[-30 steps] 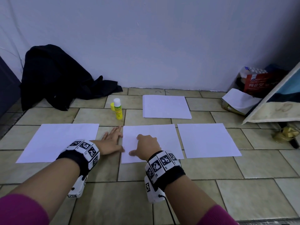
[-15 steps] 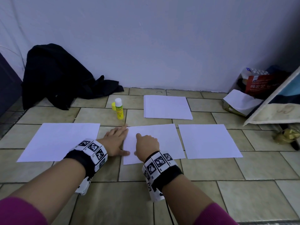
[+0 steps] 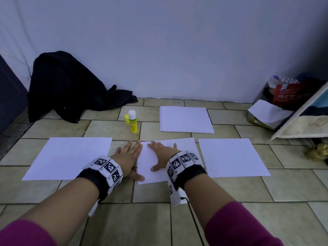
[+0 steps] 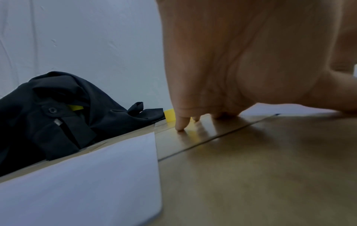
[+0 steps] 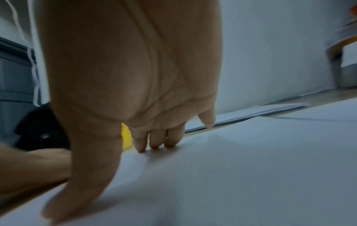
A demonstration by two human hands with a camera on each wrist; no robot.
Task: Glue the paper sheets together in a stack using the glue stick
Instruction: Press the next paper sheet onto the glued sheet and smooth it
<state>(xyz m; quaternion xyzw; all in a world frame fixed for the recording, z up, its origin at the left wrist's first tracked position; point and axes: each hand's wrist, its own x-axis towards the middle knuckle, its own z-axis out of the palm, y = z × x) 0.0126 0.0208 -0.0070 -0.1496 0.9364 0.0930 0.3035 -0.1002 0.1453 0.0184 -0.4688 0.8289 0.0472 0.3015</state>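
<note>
- Right hand [image 3: 162, 155]: fingers flat, spread on middle sheet [image 3: 184, 148]; left hand [image 3: 128, 158]: flat on floor tiles [image 3: 110, 127], touching its edge
- Glue stick [image 3: 132, 121]: upright, uncapped, beyond fingertips; paper stack [image 3: 185, 119] beside it
- Dark jacket [image 3: 65, 86]: against wall

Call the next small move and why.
Probably lift the right hand to the glue stick. Both hands lie flat, right on the middle sheet, left hand beside it; the stick stands uncapped, untouched, just beyond.

R fingers [image 5: 154, 140] flat on sheet [image 5: 251, 168]
</note>
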